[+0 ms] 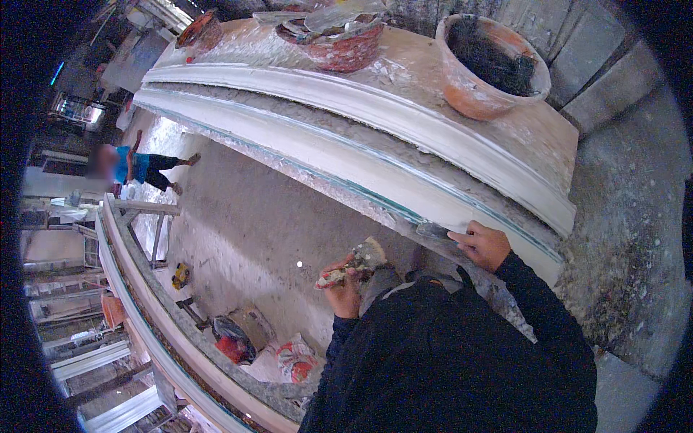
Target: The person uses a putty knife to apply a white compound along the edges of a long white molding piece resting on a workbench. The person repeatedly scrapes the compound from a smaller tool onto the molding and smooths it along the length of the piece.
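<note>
My right hand point(485, 247) grips a putty knife point(433, 230), its blade against the near edge of a long white moulding point(325, 148). A green strip point(375, 200) runs along that edge. Closer to my body, my left hand point(343, 294) is wrapped round a wide, plaster-caked brush point(369, 254), held up off the bench with its pale bristles away from me. A second white moulding point(361, 101) lies parallel behind the first, with a grey crusted gap between them.
Along the bench's far side point(411, 65) stand an orange bowl point(480, 101) with dark insides and a plaster-smeared red bowl point(339, 50). Another long moulding point(137, 289) curves along the left. A person point(148, 166) stands far left. Bags point(294, 359) and a yellow tool point(180, 276) are on the floor.
</note>
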`<state>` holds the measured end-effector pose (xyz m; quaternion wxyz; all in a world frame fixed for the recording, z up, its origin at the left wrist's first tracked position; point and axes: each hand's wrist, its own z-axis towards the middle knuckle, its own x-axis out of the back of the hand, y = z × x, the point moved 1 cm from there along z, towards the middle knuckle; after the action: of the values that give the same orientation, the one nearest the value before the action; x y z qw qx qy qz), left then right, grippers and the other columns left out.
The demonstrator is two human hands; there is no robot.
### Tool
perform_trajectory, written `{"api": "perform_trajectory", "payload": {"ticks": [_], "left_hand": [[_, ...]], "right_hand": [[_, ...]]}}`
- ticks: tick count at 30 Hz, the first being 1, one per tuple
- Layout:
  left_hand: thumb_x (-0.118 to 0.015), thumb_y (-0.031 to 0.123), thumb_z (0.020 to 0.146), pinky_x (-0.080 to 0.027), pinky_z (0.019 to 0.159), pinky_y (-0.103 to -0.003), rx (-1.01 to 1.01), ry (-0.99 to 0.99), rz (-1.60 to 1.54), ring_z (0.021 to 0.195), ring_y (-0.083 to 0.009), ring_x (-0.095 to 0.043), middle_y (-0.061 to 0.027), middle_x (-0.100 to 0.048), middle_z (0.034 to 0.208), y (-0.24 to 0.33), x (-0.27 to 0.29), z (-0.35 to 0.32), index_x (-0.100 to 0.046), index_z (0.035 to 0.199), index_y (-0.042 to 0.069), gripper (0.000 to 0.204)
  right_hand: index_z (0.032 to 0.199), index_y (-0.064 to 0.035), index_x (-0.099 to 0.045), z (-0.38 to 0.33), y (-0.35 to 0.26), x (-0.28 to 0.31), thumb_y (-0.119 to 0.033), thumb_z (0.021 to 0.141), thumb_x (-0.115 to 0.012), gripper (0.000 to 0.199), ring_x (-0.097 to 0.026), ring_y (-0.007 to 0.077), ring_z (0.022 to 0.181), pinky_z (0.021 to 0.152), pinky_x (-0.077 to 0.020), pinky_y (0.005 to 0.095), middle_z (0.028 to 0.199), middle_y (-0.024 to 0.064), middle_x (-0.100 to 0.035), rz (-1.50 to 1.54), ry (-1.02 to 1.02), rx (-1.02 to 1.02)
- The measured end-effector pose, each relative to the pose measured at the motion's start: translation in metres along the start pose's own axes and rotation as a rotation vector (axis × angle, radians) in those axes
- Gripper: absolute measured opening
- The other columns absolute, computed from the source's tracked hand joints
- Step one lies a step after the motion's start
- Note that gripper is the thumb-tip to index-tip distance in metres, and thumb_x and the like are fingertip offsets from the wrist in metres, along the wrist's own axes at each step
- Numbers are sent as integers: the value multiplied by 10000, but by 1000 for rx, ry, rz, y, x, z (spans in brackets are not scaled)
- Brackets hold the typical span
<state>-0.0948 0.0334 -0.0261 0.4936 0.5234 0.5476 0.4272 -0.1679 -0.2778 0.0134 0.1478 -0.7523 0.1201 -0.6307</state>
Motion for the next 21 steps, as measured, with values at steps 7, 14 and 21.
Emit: {"api": "perform_trajectory", "payload": {"ticks": [7, 14, 21], "left_hand": [[-573, 78, 835, -521, 743, -316, 32, 66, -89, 986, -237, -549, -202, -538, 1098, 8, 11, 9, -373, 1002, 74, 260], [-570, 73, 835, -532, 742, -325, 28, 90, -68, 998, -245, -549, -208, -529, 1119, 4, 25, 22, -364, 1004, 78, 266], [-572, 97, 841, -536, 721, -321, 37, 100, -46, 990, -243, -551, -214, -530, 1118, 15, 35, 42, -363, 1007, 74, 268]], "right_hand": [[1103, -310, -577, 34, -18, -3, -286, 839, -477, 283, -535, 251, 611, 483, -454, 385, 760, 63, -483, 41, 37, 29], [1103, -291, -583, 62, -31, -1, -265, 828, -490, 291, -533, 251, 610, 484, -452, 388, 761, 63, -482, 37, 14, 21], [1101, -282, -587, 93, -48, -2, -256, 825, -490, 294, -532, 251, 628, 496, -453, 390, 762, 72, -474, 61, 26, 33]]}}
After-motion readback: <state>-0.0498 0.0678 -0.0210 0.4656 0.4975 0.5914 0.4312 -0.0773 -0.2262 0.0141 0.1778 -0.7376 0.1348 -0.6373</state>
